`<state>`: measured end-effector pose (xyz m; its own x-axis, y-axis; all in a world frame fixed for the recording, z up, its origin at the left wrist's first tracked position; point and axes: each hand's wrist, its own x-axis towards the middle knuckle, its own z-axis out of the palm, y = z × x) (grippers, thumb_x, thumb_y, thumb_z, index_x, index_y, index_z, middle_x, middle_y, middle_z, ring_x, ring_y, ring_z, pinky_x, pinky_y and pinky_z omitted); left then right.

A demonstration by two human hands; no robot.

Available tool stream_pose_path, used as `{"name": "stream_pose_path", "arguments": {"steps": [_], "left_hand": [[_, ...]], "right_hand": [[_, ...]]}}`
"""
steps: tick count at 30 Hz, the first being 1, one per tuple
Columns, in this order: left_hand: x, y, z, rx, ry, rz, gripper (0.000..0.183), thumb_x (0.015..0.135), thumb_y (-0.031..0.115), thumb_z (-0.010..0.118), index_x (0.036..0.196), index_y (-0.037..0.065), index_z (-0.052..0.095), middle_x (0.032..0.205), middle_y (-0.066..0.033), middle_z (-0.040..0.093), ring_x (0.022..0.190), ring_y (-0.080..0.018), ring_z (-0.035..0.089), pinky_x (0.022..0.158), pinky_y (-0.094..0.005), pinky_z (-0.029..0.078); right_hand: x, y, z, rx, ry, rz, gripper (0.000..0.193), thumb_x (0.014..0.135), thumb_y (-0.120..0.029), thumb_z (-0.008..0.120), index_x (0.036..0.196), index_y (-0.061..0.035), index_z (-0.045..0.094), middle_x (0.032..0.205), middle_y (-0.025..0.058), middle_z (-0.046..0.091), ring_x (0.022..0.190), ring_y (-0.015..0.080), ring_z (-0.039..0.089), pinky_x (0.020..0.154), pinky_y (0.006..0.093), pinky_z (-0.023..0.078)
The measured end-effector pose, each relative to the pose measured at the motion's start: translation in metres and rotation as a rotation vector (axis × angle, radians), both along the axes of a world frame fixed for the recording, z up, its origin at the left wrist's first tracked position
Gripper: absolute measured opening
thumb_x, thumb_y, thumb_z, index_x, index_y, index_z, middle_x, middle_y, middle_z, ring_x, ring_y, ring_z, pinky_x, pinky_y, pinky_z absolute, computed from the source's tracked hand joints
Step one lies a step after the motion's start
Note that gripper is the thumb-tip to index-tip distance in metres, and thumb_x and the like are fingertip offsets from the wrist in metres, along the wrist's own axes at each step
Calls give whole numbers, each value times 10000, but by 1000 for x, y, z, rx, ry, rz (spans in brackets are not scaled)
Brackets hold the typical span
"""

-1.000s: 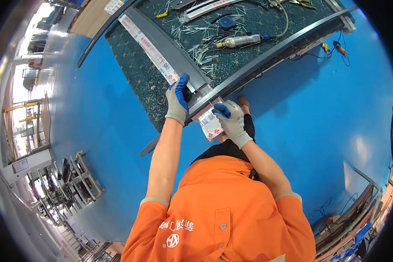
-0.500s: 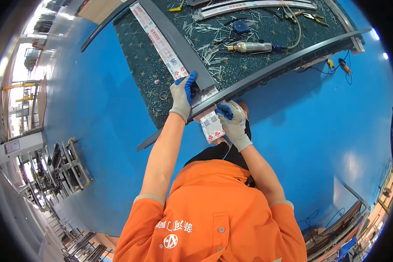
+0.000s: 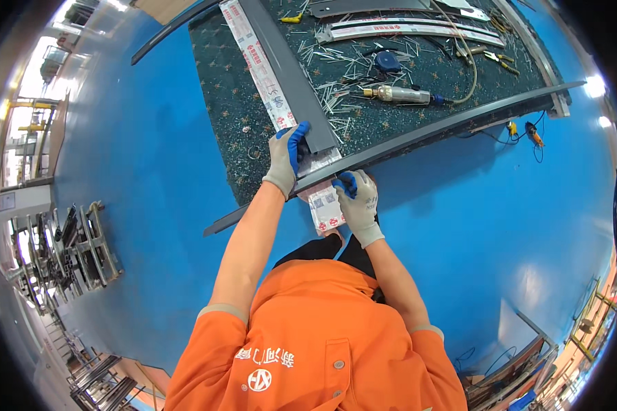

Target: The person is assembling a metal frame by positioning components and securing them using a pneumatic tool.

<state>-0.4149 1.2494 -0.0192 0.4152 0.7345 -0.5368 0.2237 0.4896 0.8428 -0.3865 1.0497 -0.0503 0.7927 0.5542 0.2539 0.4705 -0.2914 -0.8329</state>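
Head view shows a person in an orange shirt leaning over a dark green carpeted bench [image 3: 253, 130] that stands on a blue floor [image 3: 151, 205]. Two grey metal profiles meet at the bench's near edge: a short grey bar [image 3: 288, 75] running off toward 11 o'clock, and a long grey rail [image 3: 445, 127] stretching from the corner toward 2 o'clock. The left hand [image 3: 286, 156], in a grey glove with blue fingertips, lies curled over the near end of the short bar, fingers closed down on it. The right hand [image 3: 355, 200], gloved alike, sits at 4 o'clock of the left, its thumb and fingers pressed together on a loose flap of printed protective film [image 3: 324, 207] that hangs off the corner toward the person.

As a judgement, the work looks to be at an early stage: only the end of the film is lifted at the joint, while the rest of the printed film strip [image 3: 253, 58] lies flat beside the short bar all the way up it. At 1 o'clock of the hands, well apart, lie a pneumatic tool [image 3: 401, 94] with its hose, scattered thin metal offcuts [image 3: 336, 82] and another wrapped profile [image 3: 404, 29], none being touched.
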Motion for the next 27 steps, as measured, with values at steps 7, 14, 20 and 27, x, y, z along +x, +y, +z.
{"name": "stream_pose_path", "arguments": {"steps": [7,14,20,27], "left_hand": [[1,11,-21,51,-164,-25,188,869,242,693,833,61,726,704,9,607,602,-100,508,573,-247,410],[14,7,-15,65,-181,94,219,881,249,697,899,32,719,759,-21,637,640,-120,551,596,-249,445],[28,4,-11,75,-181,183,257,891,255,700,956,7,712,805,-47,662,672,-136,588,616,-252,476],[50,7,-15,52,-217,283,308,904,268,711,1006,-23,705,854,-75,687,709,-150,624,642,-257,508]], "right_hand": [[2,3,2,-104,-66,37,270,748,-73,723,1009,-44,656,904,100,643,778,329,590,763,402,469],[-1,5,6,-157,-163,20,265,750,-87,719,1002,-51,647,947,110,650,834,354,607,795,414,465],[-1,6,5,-263,-146,19,264,763,-111,715,1011,-51,648,958,121,654,854,354,613,798,414,465],[17,6,22,-372,-200,64,259,787,-160,720,1014,-57,652,958,126,655,852,354,617,802,408,468]]}}
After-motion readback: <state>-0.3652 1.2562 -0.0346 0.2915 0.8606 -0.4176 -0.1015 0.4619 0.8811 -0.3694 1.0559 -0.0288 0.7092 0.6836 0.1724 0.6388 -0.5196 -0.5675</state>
